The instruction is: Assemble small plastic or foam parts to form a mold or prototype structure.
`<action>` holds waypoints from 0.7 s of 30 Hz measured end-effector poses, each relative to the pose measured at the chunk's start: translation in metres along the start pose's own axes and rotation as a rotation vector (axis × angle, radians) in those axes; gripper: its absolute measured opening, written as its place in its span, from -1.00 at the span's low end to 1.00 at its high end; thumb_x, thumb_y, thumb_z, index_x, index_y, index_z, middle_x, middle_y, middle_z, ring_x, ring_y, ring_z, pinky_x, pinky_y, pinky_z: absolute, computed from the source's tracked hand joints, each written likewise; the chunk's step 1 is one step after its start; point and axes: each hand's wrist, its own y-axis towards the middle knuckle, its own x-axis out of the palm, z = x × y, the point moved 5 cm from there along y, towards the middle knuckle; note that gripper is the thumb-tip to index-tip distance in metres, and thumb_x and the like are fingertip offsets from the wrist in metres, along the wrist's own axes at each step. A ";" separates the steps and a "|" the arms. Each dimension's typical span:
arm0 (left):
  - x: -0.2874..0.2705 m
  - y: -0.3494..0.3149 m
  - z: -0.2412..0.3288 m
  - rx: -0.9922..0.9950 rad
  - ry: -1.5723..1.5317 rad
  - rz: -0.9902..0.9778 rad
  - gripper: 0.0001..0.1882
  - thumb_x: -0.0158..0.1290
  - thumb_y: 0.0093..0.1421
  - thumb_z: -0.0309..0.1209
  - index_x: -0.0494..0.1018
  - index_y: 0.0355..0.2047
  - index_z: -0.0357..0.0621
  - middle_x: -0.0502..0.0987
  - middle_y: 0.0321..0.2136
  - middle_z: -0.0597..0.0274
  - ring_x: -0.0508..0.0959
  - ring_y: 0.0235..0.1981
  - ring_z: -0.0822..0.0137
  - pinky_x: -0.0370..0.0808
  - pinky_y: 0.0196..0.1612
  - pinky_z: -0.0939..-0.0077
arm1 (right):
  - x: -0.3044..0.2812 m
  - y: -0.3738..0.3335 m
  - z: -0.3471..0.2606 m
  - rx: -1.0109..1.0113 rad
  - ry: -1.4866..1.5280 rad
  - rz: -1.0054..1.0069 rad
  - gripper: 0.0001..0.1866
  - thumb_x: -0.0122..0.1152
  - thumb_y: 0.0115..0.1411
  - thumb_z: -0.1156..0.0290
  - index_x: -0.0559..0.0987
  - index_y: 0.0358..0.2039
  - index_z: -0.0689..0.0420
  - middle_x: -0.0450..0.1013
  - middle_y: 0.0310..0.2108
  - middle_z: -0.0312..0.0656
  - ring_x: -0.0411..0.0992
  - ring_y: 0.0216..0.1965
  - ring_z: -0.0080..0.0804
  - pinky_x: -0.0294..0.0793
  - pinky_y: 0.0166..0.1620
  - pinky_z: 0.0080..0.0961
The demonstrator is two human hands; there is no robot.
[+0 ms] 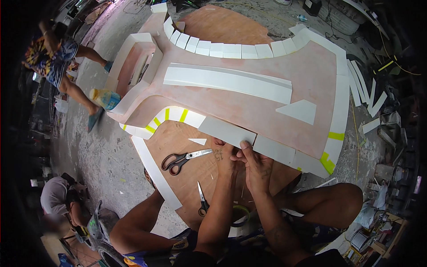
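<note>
Over on the far left a person in a patterned top (49, 55) walks across the concrete floor (98, 151), and lower down another person (58, 200) crouches over something; neither is part of the work in hand.

Moving right, a long white strip (155, 171) lies along the edge of the round plywood board (191, 178). A pair of black-handled scissors (180, 161) rests on that board, blades pointing right, and a second smaller pair (202, 202) sits nearer the person's knees. A little white offcut triangle (198, 141) lies just above the first pair.

Then the hands. The left hand (226, 153) and right hand (254, 165) are bunched together at the near edge of the big pink form (249, 100), right where two grey-white edge panels (229, 132) butt up. Fingers are curled and pressing down at the seam; whether they pinch anything loose between them can't be made out, since the hands cover each other.

For doing this bit well, it probably pays to keep both thumbs on either side of the joint, push the panel ends flush so no gap opens, and hold steady pressure along the edge rather than at one spot.

Further right, the panels carry on past a yellow-green tape patch (328, 162), with spare white strips (369, 95) on the floor beyond.
</note>
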 end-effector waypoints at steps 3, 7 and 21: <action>-0.001 0.001 0.000 0.057 0.034 0.063 -0.73 0.17 0.07 -0.54 0.37 -0.23 -0.26 0.55 -0.43 0.23 0.53 -0.53 0.49 0.50 -0.45 0.66 | 0.000 0.000 0.002 0.007 -0.002 -0.009 -0.76 0.36 0.17 0.52 0.51 -0.19 0.27 0.53 -0.38 -0.22 0.51 -0.43 -0.56 0.60 -0.30 -0.62; -0.002 0.000 0.001 0.068 0.048 0.053 -0.70 0.16 0.07 -0.55 0.34 -0.19 -0.26 0.55 -0.42 0.23 0.53 -0.52 0.50 0.49 -0.47 0.68 | 0.000 0.000 0.000 -0.012 -0.022 -0.012 -0.76 0.36 0.18 0.50 0.51 -0.19 0.28 0.53 -0.38 -0.21 0.51 -0.43 -0.58 0.60 -0.27 -0.63; -0.003 -0.001 -0.001 0.060 0.015 0.052 -0.64 0.15 0.07 -0.58 0.31 -0.12 -0.24 0.54 -0.39 0.24 0.52 -0.55 0.52 0.49 -0.50 0.70 | 0.001 0.001 -0.001 -0.034 -0.131 -0.009 -0.77 0.35 0.19 0.50 0.51 -0.22 0.31 0.53 -0.43 -0.20 0.53 -0.44 -0.59 0.64 -0.30 -0.64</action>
